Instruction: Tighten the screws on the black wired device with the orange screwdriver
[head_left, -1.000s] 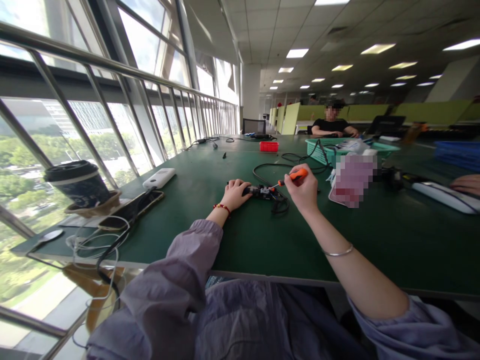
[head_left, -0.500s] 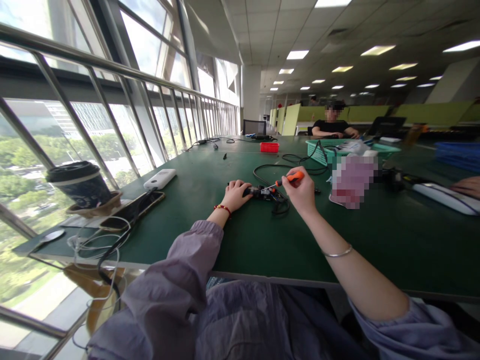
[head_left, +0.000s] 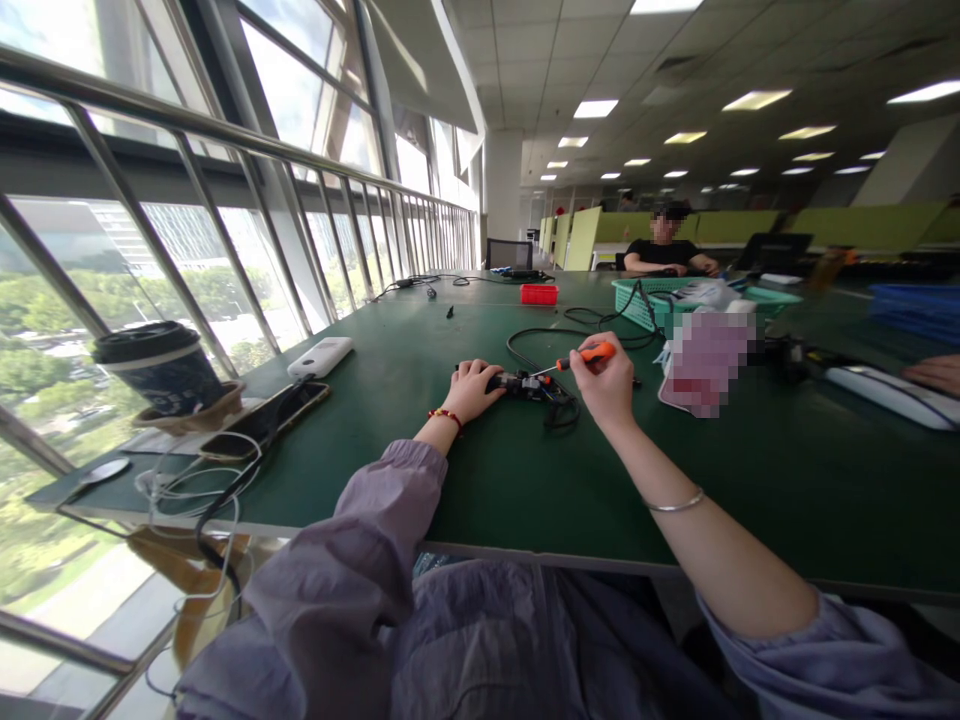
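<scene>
Fingers of the right hand grip the screwdriver, tip pointing left-downward.

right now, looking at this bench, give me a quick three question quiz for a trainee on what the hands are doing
1. True or false: the right hand grips an orange-handled screwdriver.
2. Which does the left hand press to the green table? A) coffee cup B) small black device with a cable C) red tray
3. Fill in: the screwdriver's tip points toward the ____.

Key: 1 true. 2 B, the small black device; the coffee cup and red tray lie apart from both hands. 3 device.
</scene>
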